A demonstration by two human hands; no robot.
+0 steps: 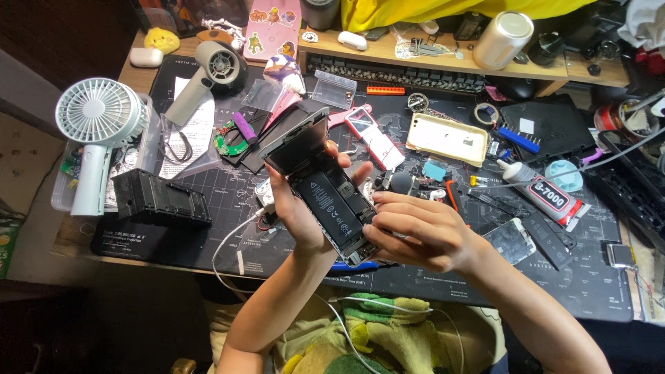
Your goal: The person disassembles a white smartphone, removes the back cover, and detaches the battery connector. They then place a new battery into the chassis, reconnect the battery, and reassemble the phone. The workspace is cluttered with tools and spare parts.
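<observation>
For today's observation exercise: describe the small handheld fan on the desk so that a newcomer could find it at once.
Start at the black desk mat and go to its far left edge. There the handheld fan lies over a clear plastic box, just left of a black ribbed block. Unlike the grey hair dryer nearby, it is pale, with a round grille and straight handle.
</observation>
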